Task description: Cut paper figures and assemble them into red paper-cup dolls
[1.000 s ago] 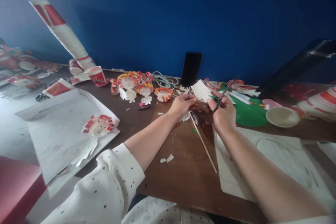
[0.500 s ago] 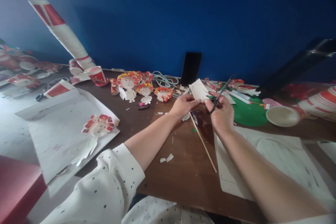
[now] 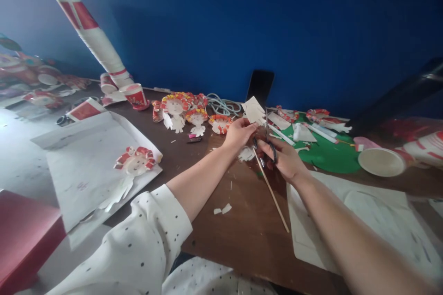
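Note:
My left hand (image 3: 239, 132) pinches a small white paper piece (image 3: 254, 111) and holds it up above the brown table (image 3: 242, 221). My right hand (image 3: 282, 159) grips dark-handled scissors (image 3: 268, 140), whose blades point up at the paper's right edge. A thin wooden stick (image 3: 272, 191) lies on the table just under both hands. Small white paper scraps (image 3: 222, 209) lie nearer to me.
Paper-cup dolls (image 3: 187, 113) stand in a row behind my left hand, one more doll (image 3: 135, 160) on a white sheet (image 3: 86, 161) at left. A tall cup stack (image 3: 97, 41) leans at back left. A phone (image 3: 260, 86), green mat (image 3: 328, 154) with markers, and a tipped cup (image 3: 380, 160) sit at right.
My right hand has dropped and turned, so the scissors now point upward near the paper rather than slanting right. The view has shifted slightly, with everything sliding right and down.

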`<state>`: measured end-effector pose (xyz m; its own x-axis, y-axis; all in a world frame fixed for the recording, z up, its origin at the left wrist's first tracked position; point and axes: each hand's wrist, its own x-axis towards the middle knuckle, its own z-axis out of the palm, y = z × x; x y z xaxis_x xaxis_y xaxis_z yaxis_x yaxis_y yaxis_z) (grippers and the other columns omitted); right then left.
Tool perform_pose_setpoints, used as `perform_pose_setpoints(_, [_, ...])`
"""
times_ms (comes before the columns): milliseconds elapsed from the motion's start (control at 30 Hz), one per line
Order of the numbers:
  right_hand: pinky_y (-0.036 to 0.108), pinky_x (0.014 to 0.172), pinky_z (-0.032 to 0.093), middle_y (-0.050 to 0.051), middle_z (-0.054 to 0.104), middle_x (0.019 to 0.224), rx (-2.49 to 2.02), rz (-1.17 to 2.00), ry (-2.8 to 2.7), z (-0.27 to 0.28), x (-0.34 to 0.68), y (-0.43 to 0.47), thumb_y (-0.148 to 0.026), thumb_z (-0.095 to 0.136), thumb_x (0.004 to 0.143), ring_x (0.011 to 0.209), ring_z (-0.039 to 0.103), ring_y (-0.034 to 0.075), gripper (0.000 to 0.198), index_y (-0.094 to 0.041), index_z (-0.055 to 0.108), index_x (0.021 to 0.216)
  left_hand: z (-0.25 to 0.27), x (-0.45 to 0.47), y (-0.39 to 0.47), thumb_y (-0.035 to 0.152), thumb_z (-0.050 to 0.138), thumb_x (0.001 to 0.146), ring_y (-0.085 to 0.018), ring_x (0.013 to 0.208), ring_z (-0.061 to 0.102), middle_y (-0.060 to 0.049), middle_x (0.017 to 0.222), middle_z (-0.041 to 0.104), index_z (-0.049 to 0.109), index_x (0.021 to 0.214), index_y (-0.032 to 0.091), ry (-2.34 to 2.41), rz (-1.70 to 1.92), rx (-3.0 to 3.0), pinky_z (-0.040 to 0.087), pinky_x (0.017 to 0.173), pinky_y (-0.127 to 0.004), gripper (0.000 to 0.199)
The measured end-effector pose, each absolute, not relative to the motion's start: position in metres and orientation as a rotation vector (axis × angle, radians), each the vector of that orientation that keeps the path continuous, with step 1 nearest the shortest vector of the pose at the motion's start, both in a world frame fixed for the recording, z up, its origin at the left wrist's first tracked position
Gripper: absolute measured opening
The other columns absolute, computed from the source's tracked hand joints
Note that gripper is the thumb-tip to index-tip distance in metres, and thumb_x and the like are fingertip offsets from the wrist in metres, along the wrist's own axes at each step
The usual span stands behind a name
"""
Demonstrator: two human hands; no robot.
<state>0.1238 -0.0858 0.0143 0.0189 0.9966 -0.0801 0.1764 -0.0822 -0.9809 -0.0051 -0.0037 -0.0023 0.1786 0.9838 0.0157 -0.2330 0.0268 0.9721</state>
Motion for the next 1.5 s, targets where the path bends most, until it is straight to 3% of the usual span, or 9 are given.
perform_pose_setpoints(367, [0.021, 0.044, 0.034, -0.003, 0.055, 0.058, -1.387, 1.216, -1.31, 0.019, 0.128, -0.086, -0.051, 0.07, 0.07, 0.049, 0.048, 0.009, 0.042, -0.018, 0.07, 0.096, 0.004, -0.007, -0.004, 0.033, 0.069, 0.07, -0.008, 0.057, 0.054, 0.0, 0.067, 0.06, 0.062, 0.082, 0.015, 0.928, 1.107, 1.165, 0.044, 0.06, -0.022, 0.023])
perform_pose_setpoints(600, [0.022, 0.044, 0.035, -0.002, 0.054, 0.053, -1.361, 1.18, -1.318, 0.017, 0.128, -0.087, -0.056, 0.069, 0.069, 0.047, 0.048, 0.009, 0.04, -0.017, 0.063, 0.067, 0.004, -0.008, -0.005, 0.034, 0.07, 0.07, -0.008, 0.06, 0.053, 0.0, 0.068, 0.06, 0.061, 0.081, 0.014, 0.913, 1.111, 1.202, 0.044, 0.062, -0.022, 0.024])
perform_pose_setpoints(900, [0.021, 0.042, 0.03, -0.002, 0.053, 0.052, -1.335, 1.142, -1.369, 0.013, 0.131, -0.086, -0.054, 0.064, 0.075, 0.046, 0.046, 0.009, 0.04, -0.017, 0.058, 0.062, 0.004, -0.007, -0.005, 0.033, 0.067, 0.071, -0.007, 0.057, 0.051, 0.001, 0.067, 0.059, 0.062, 0.082, 0.014, 0.913, 1.111, 1.228, 0.041, 0.058, -0.02, 0.023])
perform_pose_setpoints(1000, [0.021, 0.041, 0.032, -0.002, 0.054, 0.054, -1.316, 1.164, -1.34, 0.013, 0.129, -0.087, -0.054, 0.065, 0.074, 0.046, 0.047, 0.009, 0.038, -0.017, 0.06, 0.066, 0.006, -0.007, -0.007, 0.033, 0.067, 0.072, -0.007, 0.057, 0.051, 0.001, 0.066, 0.058, 0.061, 0.081, 0.014, 0.904, 1.119, 1.219, 0.041, 0.057, -0.02, 0.022])
perform_pose_setpoints(1200, [0.022, 0.046, 0.04, 0.001, 0.062, 0.07, -1.322, 1.198, -1.266, 0.014, 0.126, -0.087, -0.054, 0.066, 0.072, 0.06, 0.057, 0.014, 0.046, -0.02, 0.067, 0.104, 0.016, -0.009, -0.013, 0.031, 0.068, 0.072, -0.006, 0.051, 0.047, 0.003, 0.06, 0.054, 0.059, 0.077, 0.015, 0.925, 1.156, 1.117, 0.038, 0.053, -0.02, 0.018])
perform_pose_setpoints(1500, [0.027, 0.05, 0.045, 0.0, 0.061, 0.059, -1.464, 1.046, -1.465, 0.021, 0.121, -0.087, -0.049, 0.07, 0.069, 0.053, 0.057, 0.016, 0.04, -0.02, 0.072, 0.096, 0.011, -0.009, -0.01, 0.032, 0.067, 0.072, -0.007, 0.058, 0.049, 0.001, 0.067, 0.058, 0.062, 0.078, 0.016, 0.932, 1.209, 1.145, 0.04, 0.061, -0.021, 0.018])
